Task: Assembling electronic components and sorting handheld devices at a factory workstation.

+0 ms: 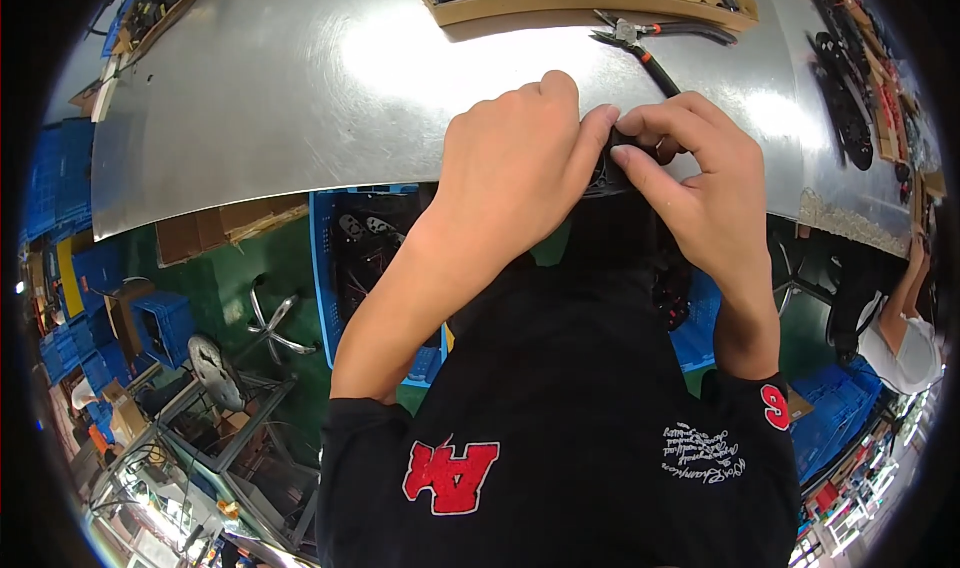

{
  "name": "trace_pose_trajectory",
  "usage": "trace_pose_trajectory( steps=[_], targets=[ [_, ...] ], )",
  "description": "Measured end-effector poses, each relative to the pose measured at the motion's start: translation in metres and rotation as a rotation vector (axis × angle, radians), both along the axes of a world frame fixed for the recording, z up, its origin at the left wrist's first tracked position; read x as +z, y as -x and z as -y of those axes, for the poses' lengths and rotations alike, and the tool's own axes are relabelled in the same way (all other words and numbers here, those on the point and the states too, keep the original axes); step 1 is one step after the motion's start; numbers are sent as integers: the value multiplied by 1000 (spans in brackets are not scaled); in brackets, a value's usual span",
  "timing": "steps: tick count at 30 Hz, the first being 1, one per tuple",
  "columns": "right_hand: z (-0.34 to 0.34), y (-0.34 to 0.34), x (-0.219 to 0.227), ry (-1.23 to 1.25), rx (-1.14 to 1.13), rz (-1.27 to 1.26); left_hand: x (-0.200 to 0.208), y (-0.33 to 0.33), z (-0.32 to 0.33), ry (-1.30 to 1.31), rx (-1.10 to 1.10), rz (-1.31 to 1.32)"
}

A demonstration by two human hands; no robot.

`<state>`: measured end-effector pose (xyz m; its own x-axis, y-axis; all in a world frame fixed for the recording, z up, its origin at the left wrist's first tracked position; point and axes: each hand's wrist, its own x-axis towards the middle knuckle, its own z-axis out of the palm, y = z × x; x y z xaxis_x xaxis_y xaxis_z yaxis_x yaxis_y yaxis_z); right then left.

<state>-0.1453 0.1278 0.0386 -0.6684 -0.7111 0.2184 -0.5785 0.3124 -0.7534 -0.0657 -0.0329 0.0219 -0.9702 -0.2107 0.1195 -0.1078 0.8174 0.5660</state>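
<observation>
Both hands meet over the near edge of a shiny metal table (250, 98). Between them is a small black part (603, 171), mostly covered by the fingers, so its kind cannot be made out. My left hand (515, 158) is closed around its left side, back of the hand up, thumb against the part. With thumb and forefinger, my right hand (700, 158) pinches its right side. Just beyond the right hand lie pliers or cutters with black and orange handles (655, 71); a second such handle (695, 32) reaches to the right beside them.
A shallow cardboard tray (560, 16) with several small black parts stands at the far side. Black parts (845, 98) lie at the table's right. Below the edge is a blue crate (322, 258). A person in white (905, 348) is at the far right.
</observation>
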Motion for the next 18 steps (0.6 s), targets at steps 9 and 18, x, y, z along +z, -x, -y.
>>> trace_pose_trajectory(
  steps=[9, 18],
  targets=[
    [-3, 0, 6, -138, 94, -275, 0, 1, 1, 30, -23, -20],
    [-11, -11, -1, -143, 130, -485, -1, 1, 2, 16, -30, -9]
  ],
)
